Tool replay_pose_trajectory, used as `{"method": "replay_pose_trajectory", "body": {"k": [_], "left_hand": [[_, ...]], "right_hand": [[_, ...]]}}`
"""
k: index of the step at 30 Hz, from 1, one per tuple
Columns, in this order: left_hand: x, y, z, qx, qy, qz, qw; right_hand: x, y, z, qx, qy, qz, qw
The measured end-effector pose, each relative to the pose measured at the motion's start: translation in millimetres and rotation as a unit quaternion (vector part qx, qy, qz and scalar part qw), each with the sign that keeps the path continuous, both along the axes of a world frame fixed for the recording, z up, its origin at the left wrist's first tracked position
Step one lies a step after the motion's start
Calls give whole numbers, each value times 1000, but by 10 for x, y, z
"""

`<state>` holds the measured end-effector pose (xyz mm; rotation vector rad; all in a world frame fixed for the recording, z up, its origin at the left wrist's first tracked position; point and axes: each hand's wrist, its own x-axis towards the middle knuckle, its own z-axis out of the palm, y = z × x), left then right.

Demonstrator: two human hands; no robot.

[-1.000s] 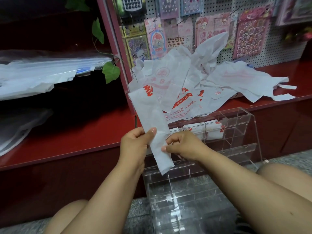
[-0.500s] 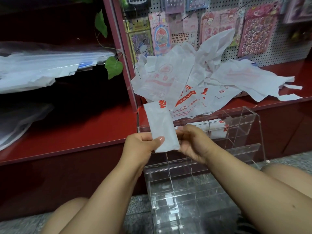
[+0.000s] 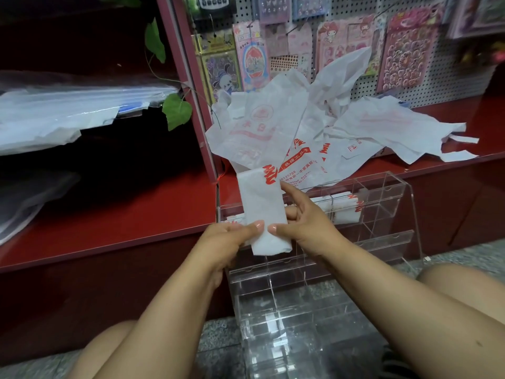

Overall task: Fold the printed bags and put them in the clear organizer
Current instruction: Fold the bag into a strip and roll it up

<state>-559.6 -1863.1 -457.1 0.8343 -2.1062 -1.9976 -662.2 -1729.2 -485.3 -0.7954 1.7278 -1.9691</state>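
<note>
A white bag with red print, folded into a narrow strip, stands upright between my hands. My left hand pinches its lower left edge with thumb on top. My right hand holds the right side, thumb on the lower front, index finger reaching up along the edge. Just behind and below stands the clear organizer with tiered compartments; its upper row holds folded bags. A loose pile of unfolded printed bags lies on the red shelf behind it.
The red shelf runs left to right at waist level. A pegboard hung with sticker packs rises behind the pile. Clear plastic sheets lie on the dark left shelf. My knees sit low on the grey floor.
The long strip was folded upward in half, becoming shorter. My hands shifted to its lower end, and my right index finger now stretches up along its side.
</note>
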Motion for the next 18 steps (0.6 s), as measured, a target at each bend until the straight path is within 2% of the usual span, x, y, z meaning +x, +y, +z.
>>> {"method": "replay_pose_trajectory", "body": {"k": [2,4,8,11,15,18], "left_hand": [[20,22,43,101,-36,-23,994],[-1,29,53,179,-26,-15,983],[-36,51,66,254,-27,11,967],[-22,61,62,312,-58,-18,948],[-28,60,81,335,-29,0,942],[-36,72,60,266,15,28,963]], "right_hand": [[27,19,18,29,29,4,999],[51,26,16,52,51,9,997],[63,53,25,48,58,13,997],[40,82,35,58,89,9,994],[27,107,47,74,109,11,991],[26,94,45,99,108,-4,989]]}}
